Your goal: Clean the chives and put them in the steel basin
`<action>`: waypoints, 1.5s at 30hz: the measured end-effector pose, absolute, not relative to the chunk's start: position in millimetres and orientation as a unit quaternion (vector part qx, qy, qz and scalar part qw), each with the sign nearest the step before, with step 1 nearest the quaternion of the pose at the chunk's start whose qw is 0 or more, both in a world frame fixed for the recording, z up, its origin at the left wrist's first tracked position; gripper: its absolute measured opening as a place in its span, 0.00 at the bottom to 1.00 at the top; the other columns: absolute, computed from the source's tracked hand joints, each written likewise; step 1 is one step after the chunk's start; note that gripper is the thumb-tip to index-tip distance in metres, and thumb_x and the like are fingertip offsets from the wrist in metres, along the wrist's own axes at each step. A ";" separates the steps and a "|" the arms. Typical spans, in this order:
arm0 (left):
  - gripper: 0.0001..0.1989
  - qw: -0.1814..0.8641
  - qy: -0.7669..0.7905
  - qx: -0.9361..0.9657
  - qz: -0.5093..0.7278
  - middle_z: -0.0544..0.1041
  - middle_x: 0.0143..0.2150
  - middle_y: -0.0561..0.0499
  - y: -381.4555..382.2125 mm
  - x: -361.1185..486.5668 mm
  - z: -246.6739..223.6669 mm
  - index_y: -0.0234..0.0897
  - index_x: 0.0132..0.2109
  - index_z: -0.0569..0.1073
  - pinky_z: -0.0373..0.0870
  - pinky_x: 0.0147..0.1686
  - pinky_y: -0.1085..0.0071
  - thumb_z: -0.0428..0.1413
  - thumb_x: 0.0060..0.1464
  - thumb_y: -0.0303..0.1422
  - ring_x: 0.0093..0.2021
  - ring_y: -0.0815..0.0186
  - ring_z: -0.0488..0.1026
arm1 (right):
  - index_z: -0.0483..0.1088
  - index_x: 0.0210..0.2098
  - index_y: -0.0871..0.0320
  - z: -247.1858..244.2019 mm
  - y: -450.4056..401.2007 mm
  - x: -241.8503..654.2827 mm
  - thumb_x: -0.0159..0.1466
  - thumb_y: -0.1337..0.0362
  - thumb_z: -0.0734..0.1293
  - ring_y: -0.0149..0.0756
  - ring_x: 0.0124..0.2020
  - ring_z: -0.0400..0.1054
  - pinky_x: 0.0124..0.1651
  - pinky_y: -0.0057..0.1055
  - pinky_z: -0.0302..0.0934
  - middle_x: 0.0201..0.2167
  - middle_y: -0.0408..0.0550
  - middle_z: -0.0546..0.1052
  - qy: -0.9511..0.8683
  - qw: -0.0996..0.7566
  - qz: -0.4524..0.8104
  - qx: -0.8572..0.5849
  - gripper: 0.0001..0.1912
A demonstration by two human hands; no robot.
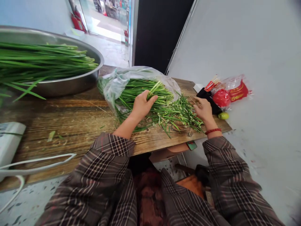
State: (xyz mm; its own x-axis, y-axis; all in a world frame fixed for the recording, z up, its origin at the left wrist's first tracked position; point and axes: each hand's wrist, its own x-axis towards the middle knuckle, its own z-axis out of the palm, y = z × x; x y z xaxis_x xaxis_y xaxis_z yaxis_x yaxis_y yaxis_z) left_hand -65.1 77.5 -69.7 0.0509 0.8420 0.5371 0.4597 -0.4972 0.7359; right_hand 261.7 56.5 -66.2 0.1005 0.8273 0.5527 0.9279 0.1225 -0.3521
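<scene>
My left hand (142, 105) is closed around a small bunch of garlic chives (157, 88), its pale cut ends pointing up and right. Beneath it, more garlic chives (138, 86) lie in an opened clear plastic bag (145, 71). My right hand (203, 109), with a red beaded bracelet at the wrist, is at the right end of a loose heap of chive trimmings (181, 113). Its fingers are pinched together; thin brownish strands show near the fingertips, but what they hold is unclear.
A large steel basin (70, 84) full of long chives stands at the left of the wooden table (77, 116). A white power strip (11, 138) with cable lies near the front left. Red packets (238, 92) and a yellow-green fruit (223, 115) sit by the right wall.
</scene>
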 end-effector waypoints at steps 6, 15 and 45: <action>0.11 0.198 0.468 0.679 0.530 0.67 0.25 0.55 75.6 -69.4 -67.2 0.38 0.28 0.67 0.57 0.32 0.71 0.50 0.59 0.35 0.29 0.67 0.63 | 0.76 0.44 0.56 -87.9 52.1 237.0 0.64 0.61 0.63 0.45 0.51 0.67 0.56 0.47 0.59 0.48 0.55 0.77 -0.768 0.236 -0.102 -0.587 0.13; 0.11 0.195 0.468 0.668 0.545 0.70 0.25 0.54 76.5 -71.3 -70.5 0.37 0.32 0.72 0.60 0.33 0.72 0.49 0.60 0.35 0.29 0.67 0.65 | 0.75 0.32 0.57 -96.4 54.7 207.8 0.61 0.61 0.67 0.44 0.48 0.68 0.52 0.45 0.59 0.43 0.53 0.79 -0.759 0.296 -0.018 -0.580 0.06; 0.17 0.253 0.365 0.763 0.470 0.77 0.34 0.49 65.9 -61.4 -67.4 0.35 0.36 0.75 0.66 0.39 0.69 0.46 0.62 0.40 0.36 0.64 0.73 | 0.73 0.42 0.55 -49.8 37.2 144.8 0.61 0.56 0.68 0.31 0.32 0.74 0.40 0.33 0.71 0.34 0.45 0.79 -0.624 0.565 0.263 -0.472 0.12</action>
State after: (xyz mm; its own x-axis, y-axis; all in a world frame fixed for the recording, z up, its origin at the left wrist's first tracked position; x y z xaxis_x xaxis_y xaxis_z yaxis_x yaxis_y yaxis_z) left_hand -61.4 65.9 -67.4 0.2913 0.7948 0.5324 0.3188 -0.6053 0.7293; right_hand 144.8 37.2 -49.8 0.0823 0.8859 0.4566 0.2915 0.4167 -0.8610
